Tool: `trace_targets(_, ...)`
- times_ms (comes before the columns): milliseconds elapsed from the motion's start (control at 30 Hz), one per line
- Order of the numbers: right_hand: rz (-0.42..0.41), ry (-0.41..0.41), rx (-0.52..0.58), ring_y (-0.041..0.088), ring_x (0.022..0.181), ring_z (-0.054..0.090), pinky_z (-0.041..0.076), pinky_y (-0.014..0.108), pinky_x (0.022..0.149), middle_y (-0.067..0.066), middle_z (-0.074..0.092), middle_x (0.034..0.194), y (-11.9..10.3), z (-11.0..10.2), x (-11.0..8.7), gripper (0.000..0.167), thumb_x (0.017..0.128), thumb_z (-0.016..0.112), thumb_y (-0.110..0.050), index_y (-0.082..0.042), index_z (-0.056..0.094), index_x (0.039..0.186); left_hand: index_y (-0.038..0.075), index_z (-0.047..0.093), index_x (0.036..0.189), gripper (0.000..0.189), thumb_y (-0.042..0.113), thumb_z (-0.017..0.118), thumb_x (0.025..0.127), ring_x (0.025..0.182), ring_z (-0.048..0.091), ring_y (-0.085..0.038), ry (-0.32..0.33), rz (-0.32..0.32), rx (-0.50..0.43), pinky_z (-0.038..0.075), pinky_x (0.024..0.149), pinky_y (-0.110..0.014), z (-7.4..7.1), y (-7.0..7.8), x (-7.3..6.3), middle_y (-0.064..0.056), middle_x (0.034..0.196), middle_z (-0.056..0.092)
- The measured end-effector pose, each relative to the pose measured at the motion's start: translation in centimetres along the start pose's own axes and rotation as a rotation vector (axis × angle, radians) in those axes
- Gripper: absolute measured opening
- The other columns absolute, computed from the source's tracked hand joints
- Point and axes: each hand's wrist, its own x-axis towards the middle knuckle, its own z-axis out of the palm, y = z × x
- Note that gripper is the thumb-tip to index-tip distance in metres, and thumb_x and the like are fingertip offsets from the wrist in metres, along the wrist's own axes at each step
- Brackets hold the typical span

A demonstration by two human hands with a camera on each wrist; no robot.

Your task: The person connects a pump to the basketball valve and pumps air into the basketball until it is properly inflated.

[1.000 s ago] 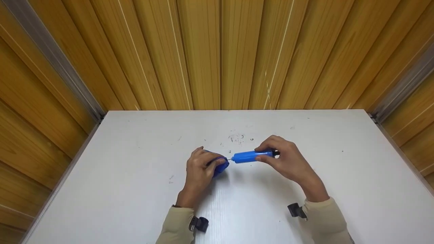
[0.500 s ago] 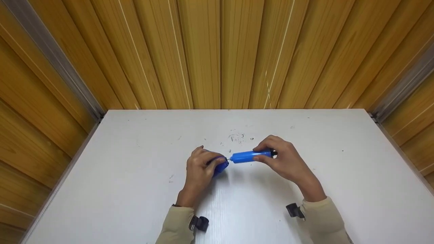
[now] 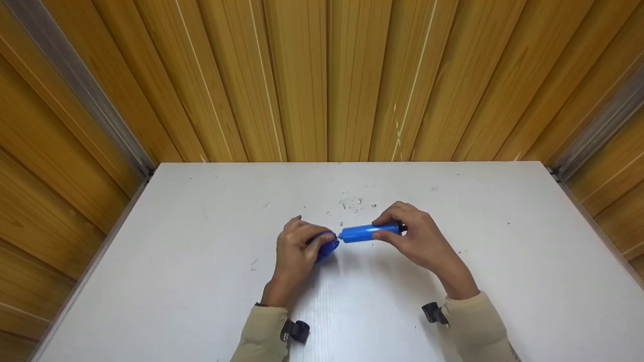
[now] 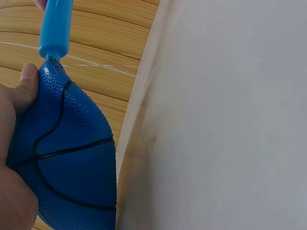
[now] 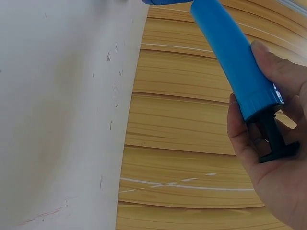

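A deflated blue ball (image 4: 72, 167) with black curved lines, folded in on itself, is held by my left hand (image 3: 294, 251), the thumb along its edge. My right hand (image 3: 420, 239) grips a light blue hand pump (image 5: 235, 57) by its barrel, fingers and thumb on opposite sides. The pump's black T-shaped handle (image 5: 277, 139) sits close to the barrel, near the palm. At the other end, the pump's nozzle meets the ball's edge; in the left wrist view the needle is hardly visible between them.
Both hands are above a white table (image 3: 201, 281) with small dark marks (image 3: 350, 203). Yellow wood-patterned panels (image 3: 302, 80) stand behind the table and at its sides. Black camera mounts (image 3: 297, 332) are strapped at both wrists.
The right hand has moved slightly left with the pump, and the needle's visible length has shrunk as nozzle and ball came together. The left hand has stayed almost still.
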Motion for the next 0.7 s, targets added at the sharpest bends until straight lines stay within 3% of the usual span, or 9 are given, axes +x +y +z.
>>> trace_targets(700, -0.011, -0.005, -0.021, 0.016, 0.088, 0.059, 0.054, 0.030, 0.076, -0.006, 0.069, 0.099, 0.20, 0.62, 0.17, 0.020, 0.087, 0.089, -0.007, -0.010, 0.077, 0.103, 0.007, 0.084, 0.088, 0.008, 0.013, 0.089, 0.085, 0.082, 0.068, -0.017, 0.000, -0.005, 0.030, 0.046, 0.109, -0.057, 0.11, 0.27, 0.01, 0.003, 0.082, 0.078)
